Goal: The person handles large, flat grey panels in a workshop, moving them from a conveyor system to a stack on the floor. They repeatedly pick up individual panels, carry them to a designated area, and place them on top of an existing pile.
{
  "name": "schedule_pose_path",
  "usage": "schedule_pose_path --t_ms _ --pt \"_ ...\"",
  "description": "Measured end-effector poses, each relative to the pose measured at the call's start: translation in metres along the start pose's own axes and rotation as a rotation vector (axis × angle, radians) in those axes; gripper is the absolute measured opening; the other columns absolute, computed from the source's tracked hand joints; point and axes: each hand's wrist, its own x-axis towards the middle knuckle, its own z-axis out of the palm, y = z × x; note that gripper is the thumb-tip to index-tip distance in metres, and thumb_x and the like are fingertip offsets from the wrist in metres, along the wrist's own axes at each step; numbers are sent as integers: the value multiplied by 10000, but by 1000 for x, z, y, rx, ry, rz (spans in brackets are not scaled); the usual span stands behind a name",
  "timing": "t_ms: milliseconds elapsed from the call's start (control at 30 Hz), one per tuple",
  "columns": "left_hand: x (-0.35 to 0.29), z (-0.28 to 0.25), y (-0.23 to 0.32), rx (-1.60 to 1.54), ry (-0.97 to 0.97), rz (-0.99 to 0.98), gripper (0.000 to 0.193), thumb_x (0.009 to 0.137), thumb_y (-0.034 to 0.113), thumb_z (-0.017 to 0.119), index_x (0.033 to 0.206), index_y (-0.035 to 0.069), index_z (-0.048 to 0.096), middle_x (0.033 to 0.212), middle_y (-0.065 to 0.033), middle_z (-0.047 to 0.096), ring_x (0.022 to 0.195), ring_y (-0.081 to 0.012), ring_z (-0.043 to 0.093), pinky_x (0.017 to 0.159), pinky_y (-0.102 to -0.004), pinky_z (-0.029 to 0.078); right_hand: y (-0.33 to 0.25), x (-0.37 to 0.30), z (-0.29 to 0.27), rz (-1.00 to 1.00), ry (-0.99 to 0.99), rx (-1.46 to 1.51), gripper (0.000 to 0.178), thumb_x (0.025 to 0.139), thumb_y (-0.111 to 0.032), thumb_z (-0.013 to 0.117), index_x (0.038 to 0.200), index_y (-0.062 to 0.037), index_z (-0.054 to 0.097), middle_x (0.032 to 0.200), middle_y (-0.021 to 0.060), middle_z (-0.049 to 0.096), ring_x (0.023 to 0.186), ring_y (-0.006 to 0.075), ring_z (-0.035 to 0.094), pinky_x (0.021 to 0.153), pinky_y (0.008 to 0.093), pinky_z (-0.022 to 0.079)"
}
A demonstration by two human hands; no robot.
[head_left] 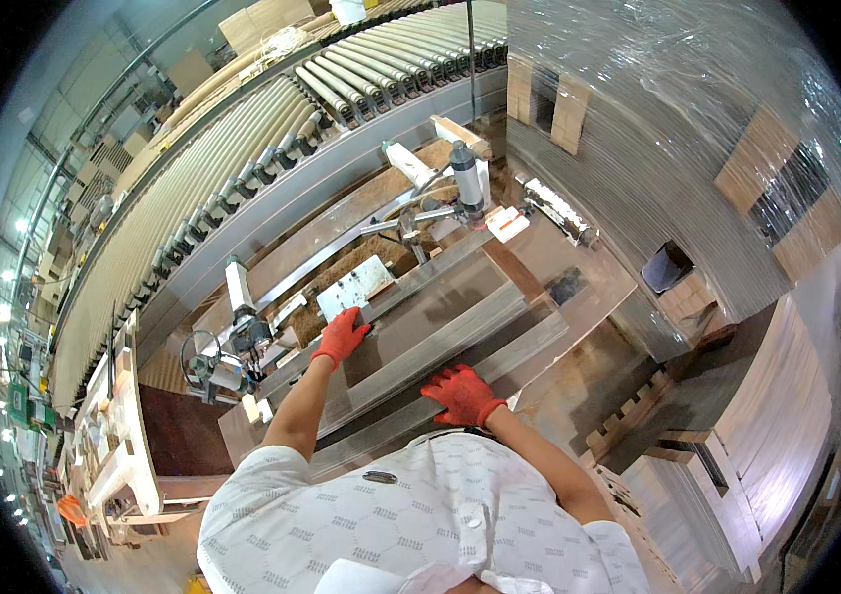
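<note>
Both hands wear red gloves over a brown workbench point(395, 335). My left hand point(343, 337) lies at the bench's far side, fingers stretched forward, touching a long narrow strip point(440, 262) beside the machine. My right hand point(462, 394) rests on the near side, its fingers spread leftward over a dark gap and the nearest long grey board strip point(519, 356). Between the hands another long grey strip point(430, 346) runs diagonally across the bench. Just beyond my left hand is a white metal plate point(356, 287) on the machine.
Pneumatic cylinders point(467, 178) and a clamp assembly point(247, 342) stand at the bench's far side and left end. Behind runs a roller conveyor point(242, 148). A plastic-wrapped stack of boards point(628, 158) rises at the right, with more panels point(767, 426) nearer.
</note>
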Motion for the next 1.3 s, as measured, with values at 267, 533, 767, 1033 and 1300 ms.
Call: schedule_pose_path --t_ms 267,533,767,1033,1300 --pt "-12 -17 5 -109 87 24 537 958 332 774 1377 30 627 1250 -207 694 1180 -410 648 1012 -495 526 0 0 4 -11 -42 -1 682 769 -491 843 1353 -188 662 1266 101 713 1210 339 655 1056 535 477" --pt "-49 -65 74 -213 -34 93 528 954 273 782 1378 7 613 1272 -203 684 1197 -410 629 1013 -477 511 0 2 -4 25 -77 32 682 761 -471 859 1347 -179 668 1256 100 716 1224 341 649 1085 553 468" --pt "-121 -134 151 -81 31 65 531 919 240 791 1374 29 615 1293 -187 679 1183 -420 633 968 -485 539 -2 8 -6 49 -251 16 696 850 -528 781 1427 -175 621 1380 117 671 1323 349 596 1125 534 434" --pt "-189 -107 147 37 -42 -28 553 915 249 787 1407 73 607 1398 -146 655 1276 -368 606 1042 -510 479 0 2 -2 35 -204 26 742 871 -514 782 1507 -188 584 1475 136 626 1386 368 547 1188 573 369" --pt "-196 -92 136 24 7 -50 564 927 253 776 1429 71 595 1431 -154 646 1308 -379 598 1091 -503 455 2 -4 -3 -71 22 -9 683 817 -504 816 1404 -192 659 1343 53 661 1265 289 602 1094 505 450"
